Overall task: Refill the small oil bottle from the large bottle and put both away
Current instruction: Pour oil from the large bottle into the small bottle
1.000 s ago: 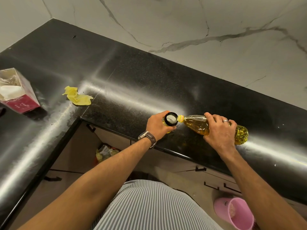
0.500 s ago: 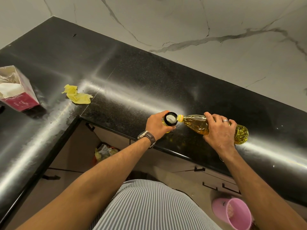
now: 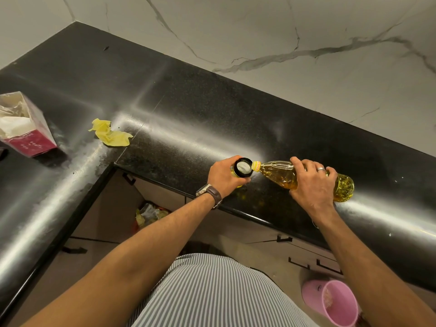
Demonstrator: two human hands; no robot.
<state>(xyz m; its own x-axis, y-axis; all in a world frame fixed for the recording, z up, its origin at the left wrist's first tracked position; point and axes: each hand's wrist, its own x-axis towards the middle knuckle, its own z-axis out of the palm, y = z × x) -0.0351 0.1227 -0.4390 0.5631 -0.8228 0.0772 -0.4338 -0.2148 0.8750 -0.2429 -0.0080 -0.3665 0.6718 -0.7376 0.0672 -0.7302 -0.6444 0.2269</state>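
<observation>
Mid-pour, centre-right of frame. Left hand wrapped shut round small yellow-bodied oil bottle w/ wide black-rimmed mouth, standing upright near front edge of glossy black stone desk; only the mouth and a sliver of yellow show past the fingers. Right hand closed over the middle of large clear plastic bottle of golden oil w/ yellow neck ring, tipped close to horizontal, base toward right of frame, neck touching or just over the small bottle's rim. Cannot tell whether a stream is running; too small to see. Large bottle looks roughly half full, oil pooled along its lower side.

Risks, as judged from here:
- Neck sits at the rim's edge, not centred, so a slight drift right could send oil down the outside and onto desk.
- Steep tilt + air gulping in could surge the flow, causing splash or overflow. Fill level inside small bottle not visible, so overfill hard to judge.
- Small bottle close to desk's front edge; oily grip or a nudge could tip it toward the cabinets below.
- Faint yellowish specks on desk under the bottles: poss. drips, slippery if so.

Crumpled yellow cloth mid-left, well apart if wiping is needed.
</observation>
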